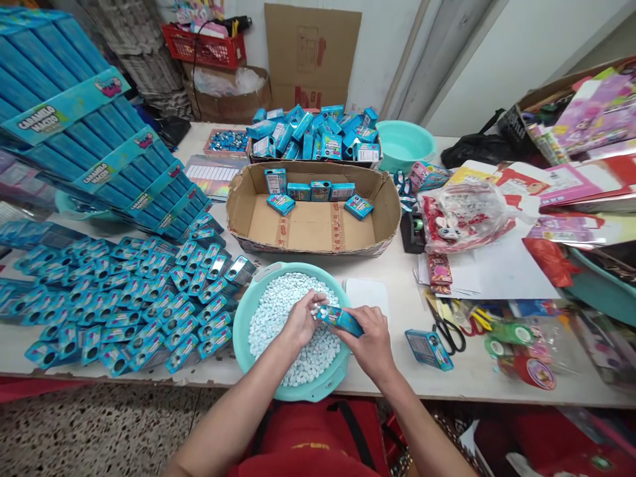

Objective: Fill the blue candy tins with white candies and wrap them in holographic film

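Note:
A turquoise basin (pixel 242 331) full of small pale-blue candies (pixel 278 305) stands at the table's front edge. Over it, my right hand (pixel 371 334) grips a small blue candy box (pixel 342 320), tilted with its end toward my left hand. My left hand (pixel 299 322) is closed around a few of the candies, its fingertips at that end of the box. Whether the fingers touch the box I cannot tell. Behind the basin sits a cut-down cardboard box (pixel 313 228) with several blue candy boxes along its back and sides.
Many upright blue boxes (pixel 179 318) crowd the left, below a tall stack of flat blue cartons (pixel 64 119). A carton heaped with blue boxes (pixel 318 136) stands behind. Rightward lie a lone blue box (pixel 428 349), scissors (pixel 450 334), tape rolls (pixel 509 333) and a plastic bag (pixel 472 215).

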Motion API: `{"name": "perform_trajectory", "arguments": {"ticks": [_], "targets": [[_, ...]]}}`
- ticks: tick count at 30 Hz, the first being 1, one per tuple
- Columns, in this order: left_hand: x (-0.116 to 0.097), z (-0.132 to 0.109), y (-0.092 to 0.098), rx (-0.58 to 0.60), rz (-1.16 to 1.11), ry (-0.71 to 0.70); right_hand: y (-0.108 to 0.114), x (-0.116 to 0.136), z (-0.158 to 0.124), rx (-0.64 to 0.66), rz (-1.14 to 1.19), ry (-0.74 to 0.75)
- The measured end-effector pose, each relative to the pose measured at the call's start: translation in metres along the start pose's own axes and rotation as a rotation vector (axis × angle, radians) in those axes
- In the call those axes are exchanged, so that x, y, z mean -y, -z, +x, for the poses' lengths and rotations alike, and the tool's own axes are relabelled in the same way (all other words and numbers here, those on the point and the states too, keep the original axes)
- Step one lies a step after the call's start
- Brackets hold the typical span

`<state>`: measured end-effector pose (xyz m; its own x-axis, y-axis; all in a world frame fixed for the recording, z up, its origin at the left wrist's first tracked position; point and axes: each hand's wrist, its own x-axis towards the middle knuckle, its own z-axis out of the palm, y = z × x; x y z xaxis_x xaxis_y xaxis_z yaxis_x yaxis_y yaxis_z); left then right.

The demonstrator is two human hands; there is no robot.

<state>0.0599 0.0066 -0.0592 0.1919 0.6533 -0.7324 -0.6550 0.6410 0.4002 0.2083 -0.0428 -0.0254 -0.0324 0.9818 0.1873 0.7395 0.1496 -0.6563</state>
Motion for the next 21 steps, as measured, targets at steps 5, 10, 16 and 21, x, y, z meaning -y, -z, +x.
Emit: {"name": "perform_trajectory", "arguments": {"ticks": [5,10,16,21], "targets": [[-0.001,0.002,0.004,-0.018,0.115,-0.005,0.008,-0.008,-0.004,-0.003,0.116,-0.083],[-0.012,-0.003,0.016,-0.009,0.806,-0.395,0.022,-0.045,-0.006,-0.179,0.289,-0.375],[-0.017,-0.004,0.033,-0.058,1.153,-0.612,0.007,-0.111,0.000,-0.299,0.444,-0.586],[-0.018,-0.001,0.045,-0.094,1.130,-0.541,-0.005,-0.131,-0.002,-0.299,0.470,-0.627]]}}
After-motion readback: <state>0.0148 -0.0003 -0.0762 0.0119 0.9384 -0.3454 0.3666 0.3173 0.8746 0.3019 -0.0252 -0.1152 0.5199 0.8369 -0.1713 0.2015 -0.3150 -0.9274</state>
